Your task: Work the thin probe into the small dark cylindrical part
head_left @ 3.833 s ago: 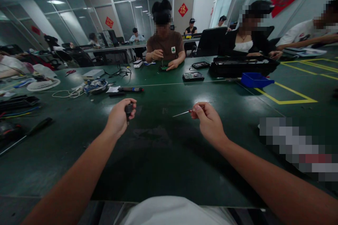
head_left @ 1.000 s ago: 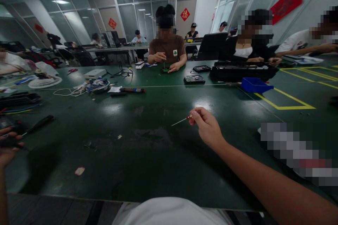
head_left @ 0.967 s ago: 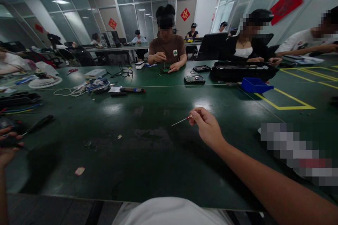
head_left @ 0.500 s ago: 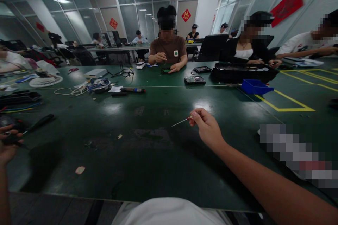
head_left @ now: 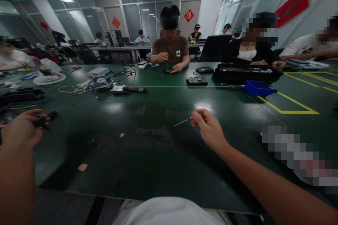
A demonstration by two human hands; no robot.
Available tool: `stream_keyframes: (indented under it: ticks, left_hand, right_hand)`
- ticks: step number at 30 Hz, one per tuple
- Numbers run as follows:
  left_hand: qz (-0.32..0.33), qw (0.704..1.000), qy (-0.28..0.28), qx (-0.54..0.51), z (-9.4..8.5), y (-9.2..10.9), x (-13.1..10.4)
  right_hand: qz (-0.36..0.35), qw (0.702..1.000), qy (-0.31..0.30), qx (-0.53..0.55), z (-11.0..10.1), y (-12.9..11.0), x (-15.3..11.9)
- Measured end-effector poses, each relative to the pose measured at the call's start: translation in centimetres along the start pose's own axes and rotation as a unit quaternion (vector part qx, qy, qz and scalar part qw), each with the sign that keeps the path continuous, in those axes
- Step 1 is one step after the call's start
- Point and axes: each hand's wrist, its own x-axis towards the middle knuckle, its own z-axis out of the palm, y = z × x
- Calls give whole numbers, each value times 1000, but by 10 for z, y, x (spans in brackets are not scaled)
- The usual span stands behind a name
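My right hand (head_left: pixel 210 126) is closed around the red handle of a small screwdriver (head_left: pixel 182 122) above the middle of the green table (head_left: pixel 132 168). The thin metal shaft points left. At the far left, my left hand (head_left: pixel 25 128) is closed on a dark object (head_left: pixel 41 121), which is blurred and partly hidden by the fingers. A small scrap (head_left: pixel 82 167) lies near the front edge, and a smaller one (head_left: pixel 121 135) lies further back, between my hands.
A blue bin (head_left: pixel 258 88), a black casing (head_left: pixel 245 74) and a circuit-board device (head_left: pixel 196 81) stand at the back. A black-and-red tool (head_left: pixel 135 89) lies near coiled cables (head_left: pixel 74 89). A person in brown (head_left: pixel 170 49) works opposite. Chinese-style red signs hang behind.
My left hand has moved right and further into view with the dark object in it. The right hand keeps its hold on the screwdriver. The whole view has shifted slightly.
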Motion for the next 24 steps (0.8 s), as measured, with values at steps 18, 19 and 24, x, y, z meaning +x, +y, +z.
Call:
stream_keyframes:
  ticks: [18,19,24]
  left_hand:
    - [85,876,-471,65,221,-7,-197]
    - [113,870,-471,95,225,-10,-206]
    - [182,826,-515,141,235,-25,-230]
  right_hand:
    - [25,999,-2,-30,-3,-7,1]
    - [25,999,-1,-28,-3,-6,0]
    - [-4,1000,22,11,-5,-6,-1]
